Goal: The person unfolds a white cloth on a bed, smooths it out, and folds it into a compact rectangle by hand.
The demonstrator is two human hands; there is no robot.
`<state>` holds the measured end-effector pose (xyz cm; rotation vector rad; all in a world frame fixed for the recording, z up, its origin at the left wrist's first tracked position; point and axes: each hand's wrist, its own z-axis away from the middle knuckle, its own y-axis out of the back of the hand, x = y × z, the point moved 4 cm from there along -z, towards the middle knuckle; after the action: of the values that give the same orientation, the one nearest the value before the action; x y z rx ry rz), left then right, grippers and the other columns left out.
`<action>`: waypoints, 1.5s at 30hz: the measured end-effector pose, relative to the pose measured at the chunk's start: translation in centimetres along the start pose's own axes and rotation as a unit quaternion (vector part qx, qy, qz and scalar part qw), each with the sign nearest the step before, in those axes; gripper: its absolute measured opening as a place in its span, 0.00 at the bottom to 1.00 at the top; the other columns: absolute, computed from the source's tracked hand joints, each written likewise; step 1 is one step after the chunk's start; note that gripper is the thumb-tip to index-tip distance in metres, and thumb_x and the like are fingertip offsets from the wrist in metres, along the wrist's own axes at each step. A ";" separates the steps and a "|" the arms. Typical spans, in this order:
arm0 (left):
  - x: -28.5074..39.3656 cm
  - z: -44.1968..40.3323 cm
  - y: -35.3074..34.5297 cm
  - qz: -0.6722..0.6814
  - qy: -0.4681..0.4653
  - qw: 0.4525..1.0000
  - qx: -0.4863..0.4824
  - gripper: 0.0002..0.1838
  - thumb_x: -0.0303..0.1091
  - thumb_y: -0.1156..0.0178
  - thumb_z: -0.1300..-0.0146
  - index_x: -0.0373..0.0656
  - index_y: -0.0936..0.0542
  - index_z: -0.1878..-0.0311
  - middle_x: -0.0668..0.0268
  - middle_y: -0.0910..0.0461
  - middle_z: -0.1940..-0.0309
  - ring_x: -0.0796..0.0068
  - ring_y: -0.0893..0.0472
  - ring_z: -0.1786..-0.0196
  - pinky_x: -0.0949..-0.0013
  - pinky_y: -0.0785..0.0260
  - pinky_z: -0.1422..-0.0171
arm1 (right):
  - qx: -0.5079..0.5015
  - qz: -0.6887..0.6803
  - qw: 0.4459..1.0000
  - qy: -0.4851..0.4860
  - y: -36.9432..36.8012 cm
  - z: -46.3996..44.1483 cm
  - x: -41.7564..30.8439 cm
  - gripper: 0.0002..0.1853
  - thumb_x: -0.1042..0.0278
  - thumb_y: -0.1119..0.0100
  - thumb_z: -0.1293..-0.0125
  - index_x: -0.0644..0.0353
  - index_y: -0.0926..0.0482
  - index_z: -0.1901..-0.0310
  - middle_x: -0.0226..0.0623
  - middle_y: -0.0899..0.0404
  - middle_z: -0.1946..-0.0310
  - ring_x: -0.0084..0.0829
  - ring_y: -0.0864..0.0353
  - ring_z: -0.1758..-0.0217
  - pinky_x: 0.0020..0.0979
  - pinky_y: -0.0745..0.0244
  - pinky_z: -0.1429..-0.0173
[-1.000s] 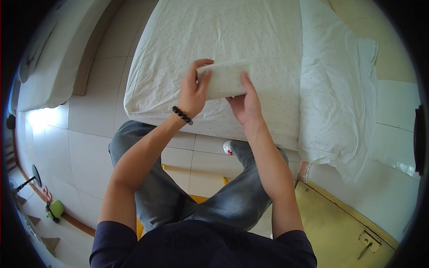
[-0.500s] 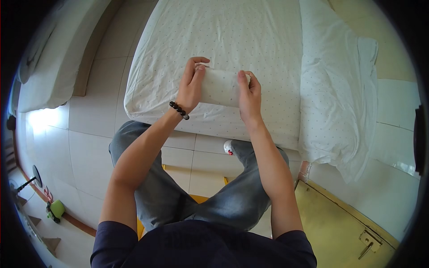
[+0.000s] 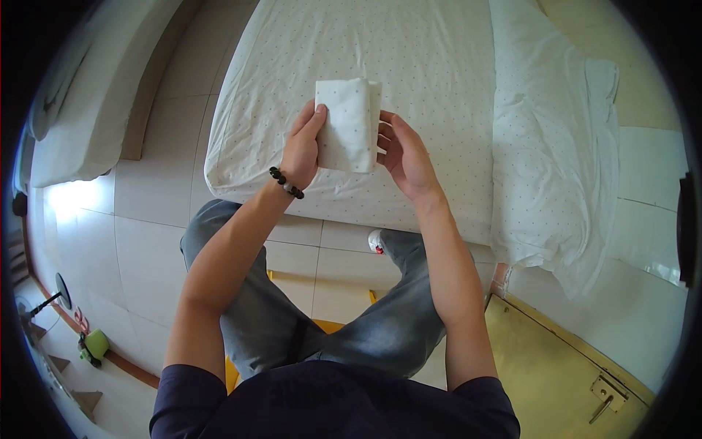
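A white cloth with small dots [image 3: 344,128], folded into a compact rectangle, is held up over the near part of the bed. My left hand [image 3: 301,150] grips its left edge, thumb on the front face and fingers behind. Beside the right edge is my right hand [image 3: 408,157], its fingers apart and curved toward the cloth. Its fingertips reach the cloth's edge, and I cannot tell how firmly they touch it. A second layer of the fold shows along that right side.
Under my hands lies a bed with a dotted white sheet [image 3: 431,80]. A rumpled white pillow [image 3: 541,161] is at its right end. Another piece of bedding [image 3: 95,110] stands left across the tiled floor [image 3: 153,183]. A yellowish door with a handle [image 3: 563,358] is lower right.
The cloth was stretched sideways between both hands. It is now folded narrower and stands taller in my left hand. My right hand has let go of its end and opened.
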<state>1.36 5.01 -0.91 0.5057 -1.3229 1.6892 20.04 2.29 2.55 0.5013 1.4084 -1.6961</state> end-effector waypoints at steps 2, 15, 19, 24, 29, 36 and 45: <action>-0.5 0.3 -0.3 -0.026 0.019 0.999 0.015 0.27 0.47 0.48 0.14 0.40 0.29 0.22 0.51 0.23 0.30 0.63 0.19 0.36 0.62 0.24 0.33 | 0.019 0.067 0.998 0.001 0.0 0.2 0.3 0.19 0.58 0.42 0.16 0.63 0.19 0.37 0.35 0.15 0.53 0.23 0.19 0.54 0.24 0.24 0.50; -0.1 0.0 -0.2 0.096 0.186 0.978 -0.010 0.46 0.71 0.67 0.16 0.36 0.27 0.22 0.47 0.23 0.28 0.59 0.19 0.35 0.55 0.30 0.25 | 0.130 0.100 0.986 0.032 2.7 0.5 -2.0 0.12 0.68 0.39 0.26 0.68 0.14 0.49 0.39 0.11 0.58 0.24 0.17 0.59 0.26 0.23 0.52; 1.8 -0.9 1.6 0.143 0.132 0.979 -0.062 0.38 0.63 0.54 0.16 0.38 0.26 0.23 0.46 0.22 0.30 0.58 0.19 0.34 0.54 0.30 0.25 | 0.102 0.066 0.992 0.028 6.3 0.3 -3.6 0.12 0.68 0.38 0.27 0.66 0.16 0.48 0.36 0.14 0.59 0.25 0.20 0.63 0.26 0.25 0.56; 1.8 -2.0 3.0 -0.122 0.037 0.992 -0.025 0.28 0.45 0.38 0.22 0.43 0.24 0.25 0.50 0.22 0.30 0.51 0.24 0.29 0.54 0.32 0.24 | 0.155 0.075 0.984 -0.036 9.2 0.0 -3.4 0.14 0.69 0.37 0.27 0.65 0.17 0.45 0.35 0.15 0.60 0.26 0.21 0.65 0.28 0.25 0.60; 3.3 -2.9 3.1 -0.306 -0.270 0.907 0.107 0.29 0.27 0.29 0.36 0.48 0.20 0.30 0.56 0.20 0.35 0.51 0.24 0.31 0.53 0.30 0.27 | 0.268 0.548 0.790 0.064 6.1 1.3 -3.5 0.15 0.69 0.35 0.28 0.63 0.19 0.43 0.33 0.18 0.65 0.29 0.21 0.65 0.31 0.24 0.56; 1.7 0.2 -1.0 -0.577 -0.378 0.724 0.004 0.36 0.32 0.27 0.41 0.49 0.24 0.27 0.60 0.23 0.33 0.54 0.25 0.33 0.52 0.33 0.28 | 0.083 0.661 0.691 0.282 1.9 0.1 0.8 0.27 0.67 0.24 0.39 0.56 0.20 0.37 0.39 0.24 0.46 0.38 0.23 0.48 0.38 0.25 0.44; -2.0 1.3 -1.7 -0.724 -0.316 0.612 0.018 0.49 0.37 0.24 0.48 0.50 0.31 0.20 0.59 0.29 0.27 0.53 0.28 0.30 0.50 0.37 0.25 | 0.100 0.777 0.580 0.223 -0.9 0.6 2.4 0.32 0.73 0.25 0.44 0.51 0.19 0.35 0.39 0.26 0.49 0.44 0.23 0.44 0.41 0.24 0.39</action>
<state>3.55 3.06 -1.04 1.7112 -0.7190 0.0840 18.11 0.83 1.40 1.7148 0.4532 -0.1697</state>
